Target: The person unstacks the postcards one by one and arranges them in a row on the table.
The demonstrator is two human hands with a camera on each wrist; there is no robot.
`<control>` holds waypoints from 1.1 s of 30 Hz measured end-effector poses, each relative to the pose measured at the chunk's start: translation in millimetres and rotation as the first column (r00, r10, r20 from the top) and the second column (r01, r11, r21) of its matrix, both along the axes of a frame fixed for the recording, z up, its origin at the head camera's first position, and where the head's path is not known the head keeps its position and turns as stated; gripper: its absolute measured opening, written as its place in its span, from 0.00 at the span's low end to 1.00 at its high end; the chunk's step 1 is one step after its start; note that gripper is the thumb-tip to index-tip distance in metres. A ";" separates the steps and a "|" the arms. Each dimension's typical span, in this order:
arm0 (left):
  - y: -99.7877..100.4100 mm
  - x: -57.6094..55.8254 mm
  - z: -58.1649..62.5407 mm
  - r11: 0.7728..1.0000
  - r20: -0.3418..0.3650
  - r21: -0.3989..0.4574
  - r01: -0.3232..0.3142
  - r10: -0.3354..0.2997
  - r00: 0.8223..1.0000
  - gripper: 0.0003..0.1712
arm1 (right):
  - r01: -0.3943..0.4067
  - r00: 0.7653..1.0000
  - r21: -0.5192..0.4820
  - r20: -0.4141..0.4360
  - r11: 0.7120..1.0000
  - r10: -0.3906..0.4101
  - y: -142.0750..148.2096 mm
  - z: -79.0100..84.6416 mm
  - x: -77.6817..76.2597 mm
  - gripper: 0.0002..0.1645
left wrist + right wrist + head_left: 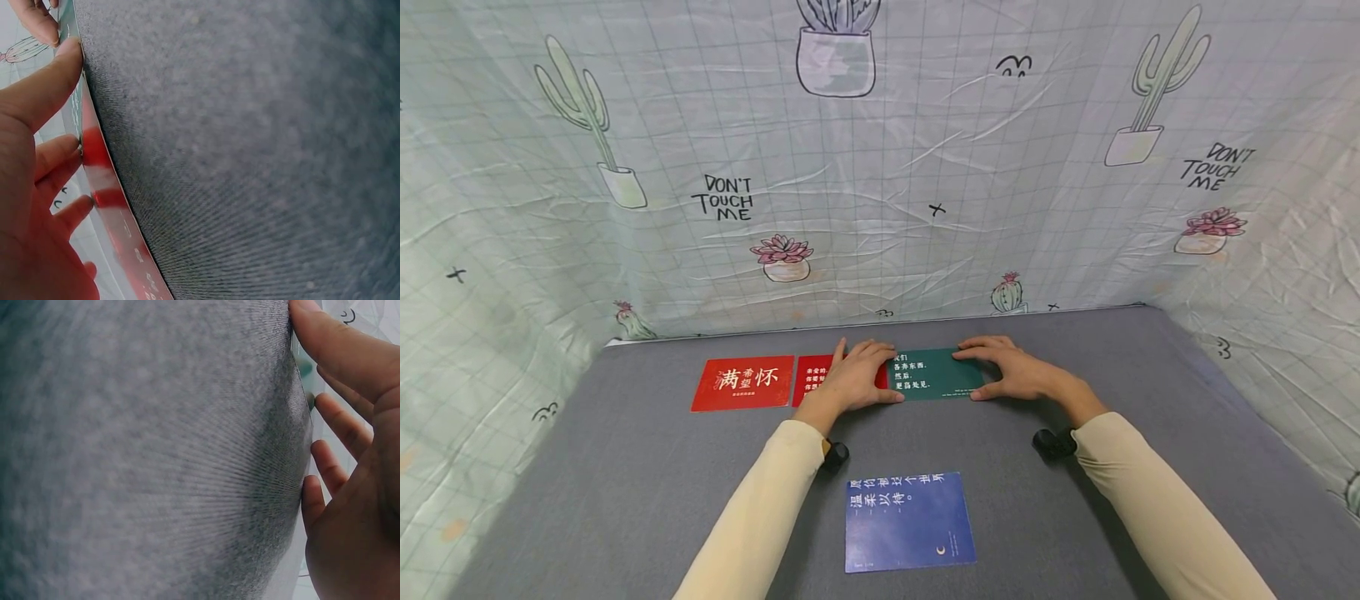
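A green card (936, 375) with white writing lies flat on the grey table between the hands in the head view. My left hand (853, 379) reaches over a dark red card (807, 371), hiding much of it; its thumb touches the green card's lower left corner. At the green card's right end, my right hand (1018, 372) rests its thumb and fingertips, spread apart, on the corners. Further left is a bright red card (745, 385) with large white characters. The left wrist view shows the left fingers (65, 219) spread along the cards' edge.
Nearer the body, a blue card (910, 529) with white characters and a small moon lies on the grey cloth (1000, 508). A pale cactus-print curtain (880, 167) rises behind the table and along both sides.
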State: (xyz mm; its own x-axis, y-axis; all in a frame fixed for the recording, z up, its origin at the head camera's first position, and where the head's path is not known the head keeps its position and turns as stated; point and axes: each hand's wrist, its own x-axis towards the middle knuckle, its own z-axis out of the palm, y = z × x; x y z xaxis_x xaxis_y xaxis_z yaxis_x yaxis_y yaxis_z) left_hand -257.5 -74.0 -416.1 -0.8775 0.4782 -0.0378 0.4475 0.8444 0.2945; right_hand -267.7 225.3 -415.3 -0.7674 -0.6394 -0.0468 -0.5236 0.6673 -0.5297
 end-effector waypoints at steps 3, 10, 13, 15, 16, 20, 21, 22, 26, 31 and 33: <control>0.7 -0.1 -0.2 1.000 0.015 0.021 0.000 -0.001 1.000 0.43 | 0.008 1.000 0.001 0.005 1.000 -0.008 0.4 1.1 0.7 0.41; -0.9 1.4 7.2 0.992 0.009 0.129 -0.015 0.014 1.000 0.42 | 0.048 0.999 -0.037 0.023 0.998 -0.047 1.3 11.8 3.8 0.44; -4.9 5.3 17.1 0.983 -0.015 0.184 -0.010 0.012 1.000 0.42 | 0.049 0.999 -0.036 0.003 0.998 -0.049 1.7 18.5 6.9 0.44; -9.0 9.4 23.2 0.978 -0.020 0.207 -0.008 0.012 1.000 0.42 | 0.041 0.999 -0.032 -0.015 0.999 -0.042 2.4 22.6 10.3 0.44; -11.4 12.0 25.5 0.976 -0.023 0.218 -0.008 0.013 1.000 0.42 | 0.038 0.999 -0.035 -0.021 0.999 -0.038 2.6 24.3 12.3 0.44; -23.6 27.9 29.0 0.962 -0.017 0.269 -0.034 0.040 0.999 0.43 | 0.018 0.998 -0.038 -0.065 0.999 -0.021 4.4 28.2 23.3 0.45; -26.7 32.9 28.7 0.959 -0.018 0.281 -0.041 0.048 0.999 0.43 | 0.017 0.997 -0.037 -0.075 0.999 -0.020 4.7 28.5 26.6 0.45; -29.9 38.2 27.9 0.954 -0.020 0.295 -0.045 0.053 0.998 0.43 | 0.019 0.997 -0.040 -0.080 0.999 -0.022 4.9 28.7 29.9 0.45; -42.0 63.0 25.3 0.931 -0.010 0.359 -0.067 0.075 0.997 0.45 | 0.035 0.996 -0.052 -0.076 0.998 -0.039 5.2 28.5 45.1 0.46; -55.3 97.0 26.1 0.903 0.007 0.419 -0.091 0.097 0.995 0.47 | 0.042 0.996 -0.081 -0.076 0.996 -0.048 5.1 26.1 65.6 0.46; -59.7 109.2 25.7 0.895 0.009 0.436 -0.095 0.101 0.995 0.48 | 0.042 0.996 -0.091 -0.080 0.995 -0.050 4.9 25.4 74.3 0.46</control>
State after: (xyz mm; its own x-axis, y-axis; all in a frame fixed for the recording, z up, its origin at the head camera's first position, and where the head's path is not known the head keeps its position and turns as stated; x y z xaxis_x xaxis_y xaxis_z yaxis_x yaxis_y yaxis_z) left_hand -148.4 -133.7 -390.4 -0.9196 0.3557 0.1669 0.3760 0.6730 0.6369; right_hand -193.4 230.1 -389.8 -0.7951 -0.6021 0.0726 -0.5373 0.6439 -0.5446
